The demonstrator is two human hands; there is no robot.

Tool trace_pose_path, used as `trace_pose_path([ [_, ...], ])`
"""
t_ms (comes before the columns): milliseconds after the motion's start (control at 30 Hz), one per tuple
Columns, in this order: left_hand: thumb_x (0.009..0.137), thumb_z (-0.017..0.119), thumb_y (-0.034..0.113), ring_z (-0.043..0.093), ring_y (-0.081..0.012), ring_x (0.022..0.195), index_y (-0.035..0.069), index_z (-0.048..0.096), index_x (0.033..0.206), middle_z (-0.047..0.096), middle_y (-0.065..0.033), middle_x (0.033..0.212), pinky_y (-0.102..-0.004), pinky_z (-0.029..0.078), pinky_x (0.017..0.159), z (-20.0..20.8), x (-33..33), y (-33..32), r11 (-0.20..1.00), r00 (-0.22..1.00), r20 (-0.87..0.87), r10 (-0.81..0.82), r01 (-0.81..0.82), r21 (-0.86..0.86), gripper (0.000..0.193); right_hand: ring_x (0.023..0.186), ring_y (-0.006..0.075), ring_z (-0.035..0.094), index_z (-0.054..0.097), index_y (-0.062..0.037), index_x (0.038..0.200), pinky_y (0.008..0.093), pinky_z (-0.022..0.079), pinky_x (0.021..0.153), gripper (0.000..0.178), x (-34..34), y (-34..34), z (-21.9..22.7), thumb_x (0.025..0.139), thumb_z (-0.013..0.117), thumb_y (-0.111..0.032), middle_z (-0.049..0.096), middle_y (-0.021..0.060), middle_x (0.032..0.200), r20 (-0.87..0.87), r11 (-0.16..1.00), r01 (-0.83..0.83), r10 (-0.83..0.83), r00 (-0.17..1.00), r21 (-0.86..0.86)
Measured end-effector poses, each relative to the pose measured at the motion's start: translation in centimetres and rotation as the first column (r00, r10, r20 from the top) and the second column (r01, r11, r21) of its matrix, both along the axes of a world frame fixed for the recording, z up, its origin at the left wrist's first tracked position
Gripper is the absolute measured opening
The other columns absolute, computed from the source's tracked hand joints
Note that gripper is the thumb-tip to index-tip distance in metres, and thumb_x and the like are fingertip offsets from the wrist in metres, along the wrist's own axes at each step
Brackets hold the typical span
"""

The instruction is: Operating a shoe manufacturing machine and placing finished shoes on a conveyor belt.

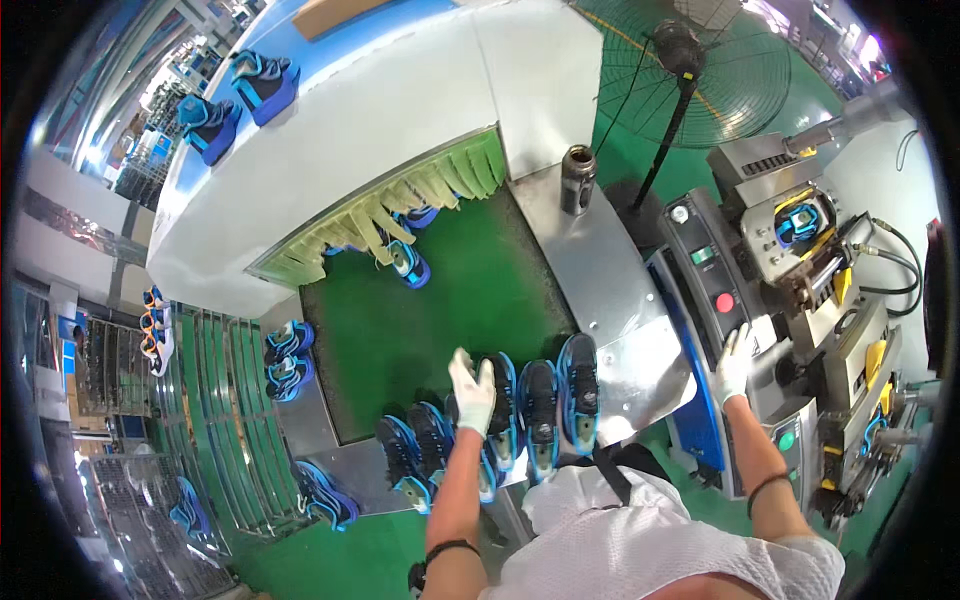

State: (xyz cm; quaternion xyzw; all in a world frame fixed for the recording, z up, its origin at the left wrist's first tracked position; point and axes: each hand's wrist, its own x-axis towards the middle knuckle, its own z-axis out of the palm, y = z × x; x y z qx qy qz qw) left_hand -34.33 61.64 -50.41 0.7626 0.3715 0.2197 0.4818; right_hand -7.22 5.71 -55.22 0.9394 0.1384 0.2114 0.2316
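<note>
My left hand (473, 395), in a white glove, is above a row of black and blue shoes (540, 410) along the near edge of the green conveyor belt (470, 280). Its thumb and fingers are apart and nothing shows in them. Part of a shoe in the row is hidden beneath this hand. Over on the right, my gloved right hand (735, 368) reaches to the control panel (708, 262) of a machine, fingers stretched out, below a red button (725, 303). Whether it touches the panel I cannot tell. Inside the machine sits a blue shoe (800, 224).
A green strip curtain (390, 215) hangs across the white housing (400, 110), with a shoe (408, 263) coming out beneath. A dark metal canister (578, 180) stands on the steel ledge (585, 265). Beyond it is a fan (680, 60). More shoes (289, 360) lie left of the belt, beside a metal rack (225, 420).
</note>
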Motion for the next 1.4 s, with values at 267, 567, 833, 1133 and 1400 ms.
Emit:
trace_pose_path([
  [267,0.086,0.075,0.032,0.043,-0.048,0.132,0.0,0.035,0.149,0.04,-0.0324,0.145,-0.0504,0.037,0.113,-7.4,-1.4,26.8,0.933,0.951,-0.305,0.056,0.059,0.354,0.082,0.148,0.0398,0.027,0.024,-0.0001,0.156,0.0413,0.024,0.121,0.088,-6.2,12.3,14.0,0.082,0.072,-0.003,0.026,0.0254,0.16,-0.39,0.726,0.132,0.199,0.899,0.674],
  [567,0.076,0.084,0.035,0.05,-0.0441,0.125,0.005,0.057,0.135,0.057,-0.0252,0.134,-0.049,0.04,0.107,-3.4,15.0,38.9,0.828,0.919,-0.267,-0.291,0.382,0.411,0.071,0.149,0.0401,0.028,0.036,0.0055,0.149,0.0409,0.025,0.122,0.083,-24.4,7.9,6.7,0.083,0.077,-0.024,0.029,0.0294,0.158,-0.816,0.783,0.576,-0.165,0.554,0.233],
  [833,0.085,0.079,0.031,0.062,-0.0319,0.099,0.005,0.069,0.106,0.069,-0.0115,0.106,-0.0418,0.049,0.091,-5.2,13.4,35.4,0.942,0.978,-0.05,-0.205,0.211,0.261,0.035,0.144,0.0409,0.036,0.041,0.0055,0.144,0.0414,0.032,0.119,0.073,-24.8,15.8,9.9,0.086,0.074,-0.026,0.038,0.0299,0.152,-0.893,0.698,0.645,-0.019,0.45,0.31],
  [1133,0.101,0.061,0.039,0.067,-0.0312,0.096,-0.004,0.067,0.115,0.069,-0.0208,0.108,-0.0415,0.053,0.086,2.8,7.1,29.3,0.909,0.974,-0.187,-0.128,0.19,0.371,0.046,0.123,0.0393,0.053,0.045,0.0059,0.138,0.0432,0.044,0.106,0.066,-20.2,32.9,20.1,0.088,0.07,-0.03,0.052,0.0272,0.132,-0.606,0.428,0.438,0.65,0.459,0.791],
  [1400,0.083,0.077,0.006,0.062,-0.026,0.084,-0.001,0.067,0.091,0.064,-0.0106,0.089,-0.0366,0.052,0.08,16.9,7.9,-1.8,0.49,0.556,-0.011,-0.831,0.743,0.456,0.014,0.119,0.0435,0.056,0.036,0.0102,0.143,0.0456,0.049,0.1,0.091,-22.4,36.2,22.4,0.073,0.079,-0.03,0.055,0.0291,0.13,-0.621,0.362,0.52,0.595,0.51,0.773],
])
